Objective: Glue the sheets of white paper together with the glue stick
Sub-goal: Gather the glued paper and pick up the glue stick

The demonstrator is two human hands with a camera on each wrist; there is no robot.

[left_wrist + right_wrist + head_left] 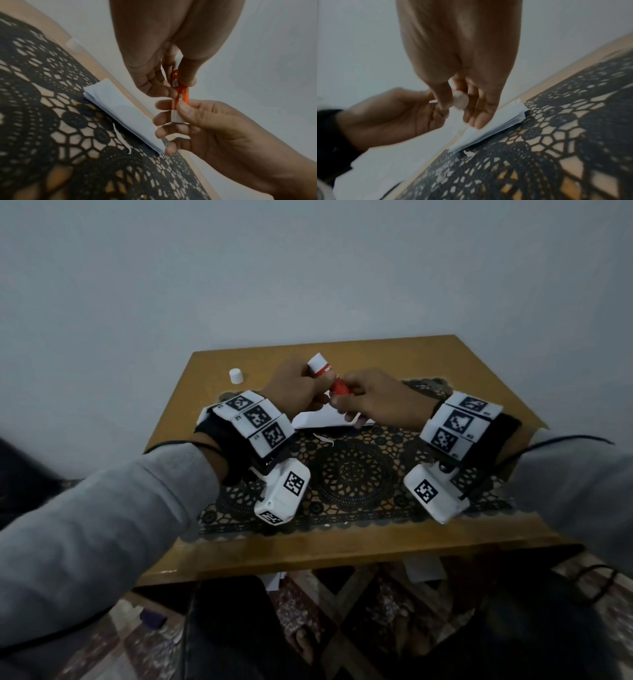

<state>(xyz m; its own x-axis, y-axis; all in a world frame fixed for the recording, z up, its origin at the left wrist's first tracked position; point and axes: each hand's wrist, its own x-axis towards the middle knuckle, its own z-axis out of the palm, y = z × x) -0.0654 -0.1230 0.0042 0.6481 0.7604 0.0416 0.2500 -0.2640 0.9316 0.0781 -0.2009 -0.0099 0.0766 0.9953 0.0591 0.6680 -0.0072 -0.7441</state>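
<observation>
While both hands meet at frame centre in the head view, the left hand (294,386) grips the glue stick (327,376) near its white end and the right hand (373,402) pinches the red base, likely twisting glue up. Its cap (236,375) stands upper left on the bench (342,546). The left wrist view shows right fingers (181,108) curled round the base, paper (123,111) stacked at centre. The right wrist view shows the paper right of centre.
</observation>
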